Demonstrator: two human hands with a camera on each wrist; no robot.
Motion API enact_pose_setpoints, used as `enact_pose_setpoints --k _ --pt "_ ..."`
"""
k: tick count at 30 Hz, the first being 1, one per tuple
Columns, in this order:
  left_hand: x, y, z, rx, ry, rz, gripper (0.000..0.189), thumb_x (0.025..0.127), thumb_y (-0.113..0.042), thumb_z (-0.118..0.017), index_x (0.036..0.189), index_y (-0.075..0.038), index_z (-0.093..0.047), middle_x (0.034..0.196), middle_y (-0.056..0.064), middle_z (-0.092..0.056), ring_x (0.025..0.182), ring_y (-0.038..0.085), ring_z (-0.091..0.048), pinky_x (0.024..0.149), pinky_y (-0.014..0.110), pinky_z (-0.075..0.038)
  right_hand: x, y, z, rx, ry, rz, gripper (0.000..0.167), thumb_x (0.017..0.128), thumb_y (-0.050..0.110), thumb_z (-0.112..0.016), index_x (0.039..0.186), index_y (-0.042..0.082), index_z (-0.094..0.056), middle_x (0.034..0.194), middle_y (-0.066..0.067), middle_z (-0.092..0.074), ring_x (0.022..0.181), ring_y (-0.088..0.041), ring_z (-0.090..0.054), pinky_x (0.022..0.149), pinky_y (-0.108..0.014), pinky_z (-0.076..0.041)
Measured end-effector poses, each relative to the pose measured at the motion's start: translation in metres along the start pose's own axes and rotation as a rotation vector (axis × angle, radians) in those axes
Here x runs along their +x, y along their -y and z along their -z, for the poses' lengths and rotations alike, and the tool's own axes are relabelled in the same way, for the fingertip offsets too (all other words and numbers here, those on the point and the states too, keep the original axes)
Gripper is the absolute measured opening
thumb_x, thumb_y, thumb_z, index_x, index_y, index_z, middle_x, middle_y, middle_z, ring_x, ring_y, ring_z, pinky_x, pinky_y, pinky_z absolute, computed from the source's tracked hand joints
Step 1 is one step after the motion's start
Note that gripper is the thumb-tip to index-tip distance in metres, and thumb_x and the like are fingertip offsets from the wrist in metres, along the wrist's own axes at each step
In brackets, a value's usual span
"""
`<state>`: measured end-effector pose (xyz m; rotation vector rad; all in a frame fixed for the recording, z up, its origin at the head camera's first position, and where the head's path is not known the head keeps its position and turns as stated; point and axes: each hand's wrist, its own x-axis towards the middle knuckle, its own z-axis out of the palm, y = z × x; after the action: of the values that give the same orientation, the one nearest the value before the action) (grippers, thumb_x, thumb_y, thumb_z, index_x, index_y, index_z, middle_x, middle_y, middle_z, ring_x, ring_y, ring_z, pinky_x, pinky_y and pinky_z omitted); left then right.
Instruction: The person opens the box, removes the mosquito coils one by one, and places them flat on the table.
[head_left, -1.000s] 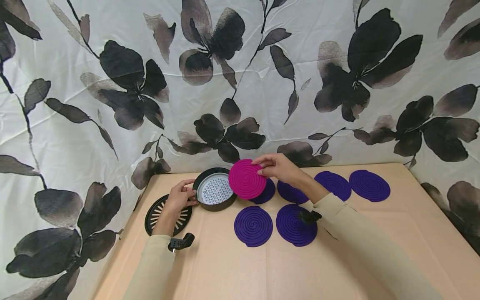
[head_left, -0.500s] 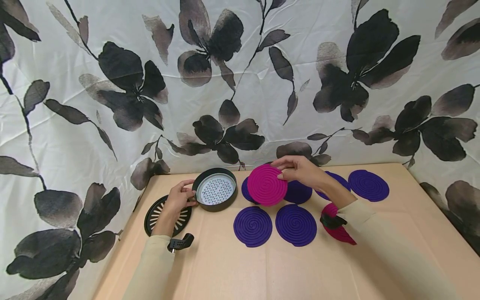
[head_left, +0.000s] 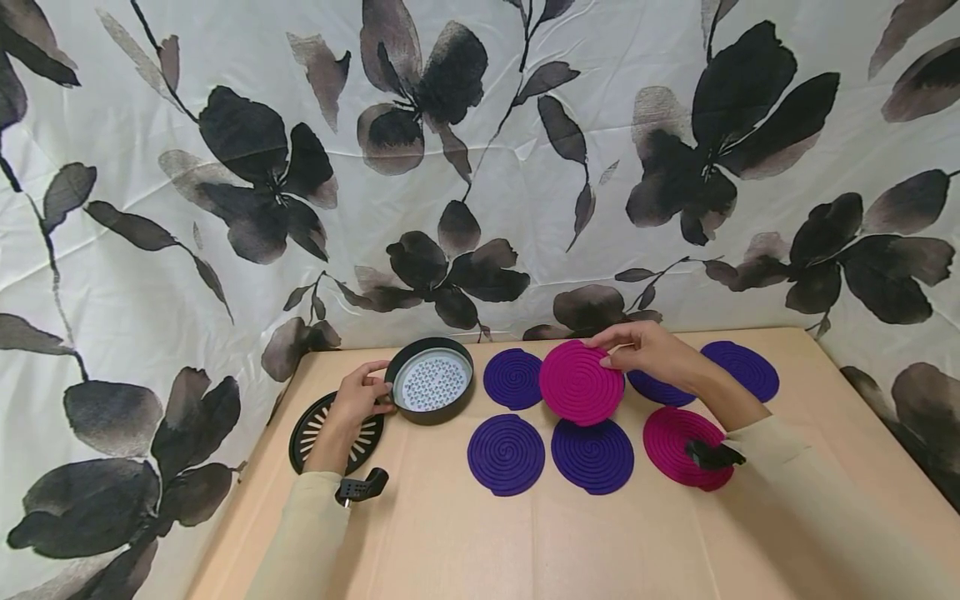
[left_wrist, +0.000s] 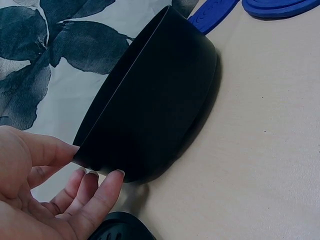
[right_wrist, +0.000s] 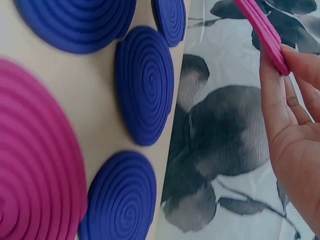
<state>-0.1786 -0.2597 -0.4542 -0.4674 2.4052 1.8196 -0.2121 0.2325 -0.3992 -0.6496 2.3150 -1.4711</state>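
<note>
My right hand [head_left: 648, 357] pinches a pink spiral-ridged coaster [head_left: 577, 383] by its edge. In the right wrist view, the pink coaster tilts between thumb and fingers. It overlaps the top of a purple coaster [head_left: 592, 458] in the head view. At the left, my left hand [head_left: 360, 402] grips the rim of a black round holder [head_left: 444, 412] with a pale, patterned inner base. In the left wrist view, the fingertips [left_wrist: 119, 176] are against the dark outer wall of the holder.
Purple coasters [head_left: 513, 379] lie in two rows on the wooden table [head_left: 450, 542]. A second pink coaster [head_left: 671, 450] lies under the right wrist. A black slotted disc [head_left: 303, 425] is under my left forearm. Floral cloth [head_left: 525, 167] hangs behind.
My right hand has carried the pink coaster rightward, from beside the holder to over the purple coasters. The other pink coaster has come into view. The left hand stays at the holder.
</note>
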Motion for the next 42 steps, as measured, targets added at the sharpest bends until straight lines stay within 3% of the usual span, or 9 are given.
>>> enact_pose_setpoints --k 10,21,28,35,42 --pt "-0.001 0.001 0.002 0.008 0.003 0.006 0.048 0.102 -0.002 -0.055 0.148 -0.011 -0.049 0.108 0.011 -0.048 0.089 0.021 -0.059 0.084 0.041 -0.062 -0.034 -0.017 0.018 0.034 0.002 -0.052 0.037 0.099 0.007 -0.061 0.136 0.006 -0.062 0.129 -0.017 -0.066 0.11 -0.021 -0.067 0.089 -0.03 -0.06" --pt "-0.001 0.001 0.003 0.002 0.014 0.013 0.048 0.102 -0.001 -0.055 0.148 -0.01 -0.049 0.107 0.011 -0.048 0.088 0.021 -0.059 0.084 0.041 -0.063 -0.067 -0.035 0.033 0.025 -0.055 -0.105 0.036 0.099 0.013 -0.065 0.134 0.006 -0.064 0.128 -0.016 -0.066 0.106 -0.019 -0.067 0.085 -0.032 -0.06" --pt "-0.001 0.001 0.004 -0.003 0.019 0.01 0.048 0.101 -0.001 -0.056 0.148 -0.01 -0.049 0.107 0.011 -0.048 0.088 0.021 -0.059 0.085 0.042 -0.062 -0.083 -0.049 0.045 0.024 -0.067 -0.102 0.039 0.099 0.012 -0.064 0.136 0.0 -0.06 0.122 -0.016 -0.069 0.095 -0.021 -0.07 0.077 -0.039 -0.062" --pt "0.0 0.0 0.002 -0.003 0.014 0.015 0.047 0.102 -0.002 -0.055 0.148 -0.01 -0.049 0.107 0.011 -0.048 0.087 0.021 -0.059 0.081 0.038 -0.063 -0.1 -0.063 0.058 -0.056 -0.121 -0.144 0.04 0.099 0.017 -0.065 0.136 0.003 -0.061 0.123 -0.015 -0.067 0.101 -0.016 -0.069 0.079 -0.036 -0.062" --pt "-0.001 0.0 0.001 -0.007 0.006 0.021 0.048 0.102 -0.002 -0.056 0.149 -0.01 -0.049 0.107 0.011 -0.048 0.09 0.022 -0.061 0.076 0.033 -0.063 -0.116 -0.071 0.069 -0.043 -0.123 -0.194 0.043 0.1 0.015 -0.063 0.14 -0.001 -0.056 0.126 -0.018 -0.067 0.101 -0.014 -0.07 0.083 -0.034 -0.062"
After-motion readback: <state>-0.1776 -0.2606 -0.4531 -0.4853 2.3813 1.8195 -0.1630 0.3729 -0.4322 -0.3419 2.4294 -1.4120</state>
